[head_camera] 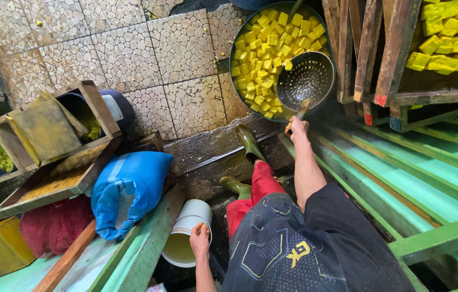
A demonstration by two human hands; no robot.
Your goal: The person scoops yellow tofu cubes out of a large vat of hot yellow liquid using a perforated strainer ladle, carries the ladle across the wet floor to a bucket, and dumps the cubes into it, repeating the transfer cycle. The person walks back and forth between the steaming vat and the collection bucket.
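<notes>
my right hand [297, 127] grips the skimmer [309, 81] handle, bowl straight ahead over the vat [238, 48]; left hand [199, 238] clasps the bucket [185, 243] rim.

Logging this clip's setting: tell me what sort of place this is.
Probably a small tofu-making workshop. A big pan holds yellow tofu cubes, the right hand works a perforated skimmer in it, and more cubes sit on stacked wooden trays.

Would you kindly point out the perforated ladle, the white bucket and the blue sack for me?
perforated ladle [311, 79], head view, on the inside of its holed bowl.
white bucket [192, 217], head view, on its outer wall.
blue sack [131, 181], head view, on its bulging middle.
</notes>
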